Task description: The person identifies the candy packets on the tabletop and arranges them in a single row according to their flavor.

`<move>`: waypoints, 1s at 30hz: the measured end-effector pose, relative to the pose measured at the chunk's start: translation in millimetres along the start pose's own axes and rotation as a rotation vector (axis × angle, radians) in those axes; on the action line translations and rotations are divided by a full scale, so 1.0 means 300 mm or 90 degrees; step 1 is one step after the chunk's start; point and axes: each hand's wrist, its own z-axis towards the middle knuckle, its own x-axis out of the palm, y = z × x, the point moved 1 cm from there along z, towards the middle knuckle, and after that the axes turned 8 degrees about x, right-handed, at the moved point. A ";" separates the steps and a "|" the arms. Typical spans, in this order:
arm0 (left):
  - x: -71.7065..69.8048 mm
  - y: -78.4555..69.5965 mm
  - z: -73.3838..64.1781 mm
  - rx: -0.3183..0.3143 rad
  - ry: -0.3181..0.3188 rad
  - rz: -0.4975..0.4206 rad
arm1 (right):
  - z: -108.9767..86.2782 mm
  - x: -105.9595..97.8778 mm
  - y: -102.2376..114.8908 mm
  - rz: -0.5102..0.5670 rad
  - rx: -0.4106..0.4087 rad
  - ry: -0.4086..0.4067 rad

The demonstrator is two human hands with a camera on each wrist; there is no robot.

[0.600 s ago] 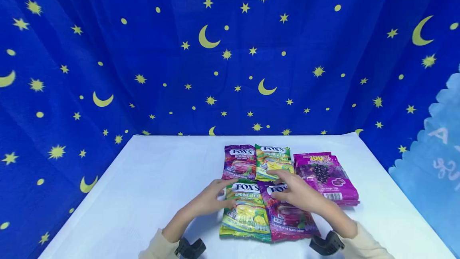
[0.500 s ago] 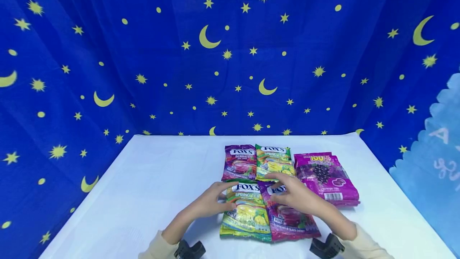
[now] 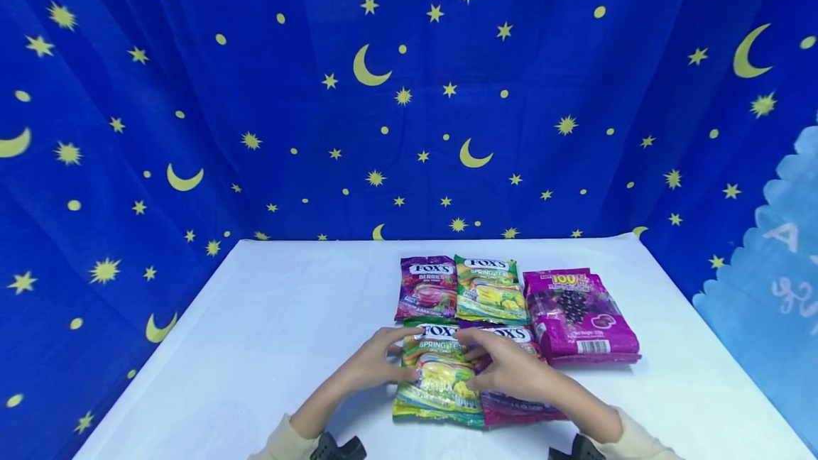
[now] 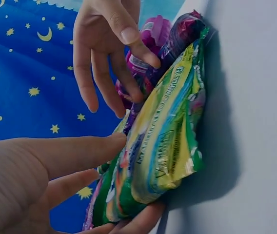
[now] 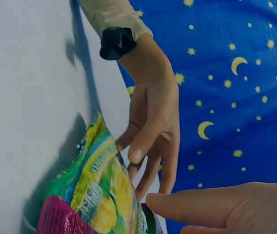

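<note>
Both loose, fingers spread and slightly bent: left hand [image 3: 377, 360] at the left edge of the green bag [image 3: 437, 378], lower centre of frame; my right hand [image 3: 511, 369] over its right side and the purple bag [image 3: 520, 409]. Rear bags [image 3: 491, 294] above; pink packs [image 3: 581, 318] right. Table [image 3: 287, 318] extends left, far edge against blue curtain [image 3: 307, 162].

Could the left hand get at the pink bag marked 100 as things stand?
Probably not straight across: the right hand is between the left hand and the pink bag, though the bag's top looks uncovered.
</note>
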 end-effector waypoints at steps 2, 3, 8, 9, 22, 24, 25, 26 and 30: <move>0.006 0.007 -0.003 0.000 -0.002 0.003 | -0.006 0.010 0.005 -0.005 0.013 0.004; 0.009 0.010 -0.004 -0.001 -0.003 0.006 | -0.009 0.014 0.008 -0.009 0.020 0.004; 0.019 0.019 -0.004 0.001 -0.007 0.023 | -0.019 0.025 0.022 -0.032 0.054 0.004; 0.021 0.020 -0.004 0.003 -0.009 0.028 | -0.020 0.025 0.024 -0.032 0.061 0.002; 0.039 0.029 -0.009 0.022 -0.051 0.048 | -0.020 0.029 0.025 -0.085 0.105 -0.011; 0.040 0.032 -0.013 0.019 -0.060 0.042 | -0.018 0.030 0.022 -0.091 0.107 -0.011; 0.040 0.033 -0.016 0.018 -0.065 0.040 | -0.017 0.031 0.020 -0.093 0.104 -0.012; 0.039 0.034 -0.018 0.016 -0.069 0.037 | -0.016 0.032 0.018 -0.099 0.103 -0.013; 0.029 0.039 -0.030 0.010 -0.076 0.036 | -0.007 0.037 0.007 -0.116 0.089 -0.023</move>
